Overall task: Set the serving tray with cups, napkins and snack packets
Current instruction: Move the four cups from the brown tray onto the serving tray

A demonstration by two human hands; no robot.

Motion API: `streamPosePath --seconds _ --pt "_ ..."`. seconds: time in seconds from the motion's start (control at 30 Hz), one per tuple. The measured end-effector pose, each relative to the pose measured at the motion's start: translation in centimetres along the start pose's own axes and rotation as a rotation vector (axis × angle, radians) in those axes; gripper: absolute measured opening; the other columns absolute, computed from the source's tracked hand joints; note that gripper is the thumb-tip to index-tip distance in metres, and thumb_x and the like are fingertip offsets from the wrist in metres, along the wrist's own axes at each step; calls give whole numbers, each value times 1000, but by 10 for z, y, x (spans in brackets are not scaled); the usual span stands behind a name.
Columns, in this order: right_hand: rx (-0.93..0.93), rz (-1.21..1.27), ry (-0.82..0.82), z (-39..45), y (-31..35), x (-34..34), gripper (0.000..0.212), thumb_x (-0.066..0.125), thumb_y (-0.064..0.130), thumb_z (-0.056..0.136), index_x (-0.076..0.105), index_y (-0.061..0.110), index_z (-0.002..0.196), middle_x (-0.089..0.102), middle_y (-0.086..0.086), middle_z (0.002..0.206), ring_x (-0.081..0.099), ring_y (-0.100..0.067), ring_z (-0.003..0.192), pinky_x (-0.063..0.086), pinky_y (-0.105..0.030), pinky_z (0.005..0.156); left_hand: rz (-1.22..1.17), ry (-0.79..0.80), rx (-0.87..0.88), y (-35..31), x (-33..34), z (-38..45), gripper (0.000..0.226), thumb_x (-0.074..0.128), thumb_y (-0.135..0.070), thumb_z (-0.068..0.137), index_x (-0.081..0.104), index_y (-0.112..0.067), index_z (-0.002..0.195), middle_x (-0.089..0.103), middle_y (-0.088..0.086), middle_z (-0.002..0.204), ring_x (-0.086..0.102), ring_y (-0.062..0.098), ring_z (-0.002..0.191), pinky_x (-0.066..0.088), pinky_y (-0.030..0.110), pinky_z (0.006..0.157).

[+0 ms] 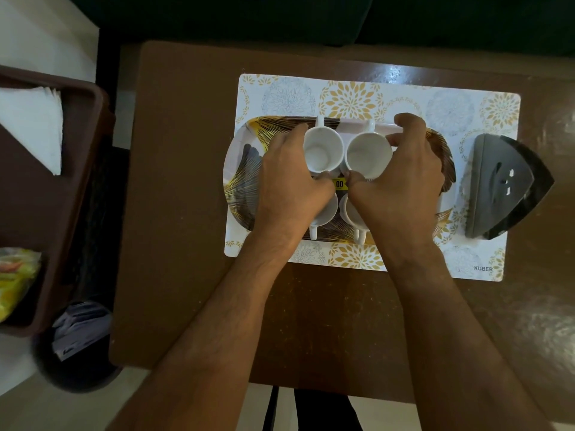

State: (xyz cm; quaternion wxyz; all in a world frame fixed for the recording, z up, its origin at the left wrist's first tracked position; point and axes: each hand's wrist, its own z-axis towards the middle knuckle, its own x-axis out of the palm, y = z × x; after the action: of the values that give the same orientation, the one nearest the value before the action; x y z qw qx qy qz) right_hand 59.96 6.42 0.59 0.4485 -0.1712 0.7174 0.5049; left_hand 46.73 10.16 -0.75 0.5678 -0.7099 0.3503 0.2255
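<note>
Cup step: left hand point(289, 178) and right hand point(401, 175) each clasp a far cup point(322, 150) on tray point(241, 169). Next: fetch napkins point(34, 122).

Bare forearms, apparently sleeveless; hairy, no jewellery.

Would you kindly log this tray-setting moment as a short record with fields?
tray: patterned serving tray on a floral placemat
cups on tray: four white cups, two far, two near
left hand: fingers around the far left cup
right hand: fingers around the far right cup
near cups: partly hidden under the hands, handles pointing toward the person
napkins: not yet on the tray, in the brown bin at left
snack packets: yellow, also in that bin
other: dark holder right of the tray
</note>
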Motion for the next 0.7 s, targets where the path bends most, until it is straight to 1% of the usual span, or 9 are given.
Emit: streamPosePath --seconds 0.13,0.3,0.4,0.43,0.47,0.5,0.57,0.63,0.7 --pt "-4 4 -13 0 -1 2 83 85 21 76 43 8 146 65 -12 134 61 -32 122 36 -29 89 -19 -14 5 1 -1 -1 65 83 -17 81 60 -15 142 65 5 133 59 19 123 28 14 85" --pt "-8 -4 -19 -1 1 2 86 87 22 74 43 10 147 64 -11 136 61 -33 125 48 -40 96 -45 -22 -31 0 -1 -2 78 83 -17 84 48 -13 154 60 3 148 52 19 139 22 6 93" --pt "-18 -8 -15 -1 -1 2 86 87 22 74 42 11 147 64 -11 136 61 -33 124 47 -38 94 -67 -16 -39 -1 -2 -4 79 83 -18 86 46 -12 156 58 4 151 50 20 142 4 -12 89" --pt "-22 -8 -18 -1 -1 2 86 87 23 74 42 11 147 64 -11 136 61 -32 124 47 -38 94 -70 -18 -40 -2 -2 -5 80 83 -19 86 45 -11 156 57 4 152 50 21 143 -1 -13 89" --pt "-26 -2 -24 -2 -2 2 86 87 25 75 43 10 147 63 -11 137 61 -32 124 48 -39 95 -71 -26 -40 -2 -3 -6 81 84 -20 86 44 -11 156 56 5 153 50 22 143 3 -10 96" --pt "-27 6 -30 -4 -3 2 86 87 28 75 43 9 147 62 -11 138 61 -31 125 49 -40 96 -74 -40 -38 -2 -2 -9 82 85 -20 85 44 -10 156 56 6 153 50 22 143 15 -2 106" --pt "-14 26 -34 -12 -3 1 88 87 34 75 44 9 148 60 -11 141 59 -29 128 50 -42 100 -120 -90 -38 -1 -2 -18 79 85 -21 84 48 -10 153 57 6 151 52 22 141 41 27 116" --pt "0 48 -34 -25 -4 -1 87 83 38 74 45 8 146 59 -11 139 59 -30 127 51 -43 99 -176 -145 -43 5 -2 -32 74 82 -21 82 52 -10 149 59 6 147 55 22 137 52 43 110" --pt "12 60 -29 -39 -6 -2 84 78 40 73 47 7 143 60 -12 135 60 -31 123 50 -41 95 -186 -167 -52 11 0 -48 73 79 -23 80 54 -9 147 59 6 144 57 22 134 55 47 105"
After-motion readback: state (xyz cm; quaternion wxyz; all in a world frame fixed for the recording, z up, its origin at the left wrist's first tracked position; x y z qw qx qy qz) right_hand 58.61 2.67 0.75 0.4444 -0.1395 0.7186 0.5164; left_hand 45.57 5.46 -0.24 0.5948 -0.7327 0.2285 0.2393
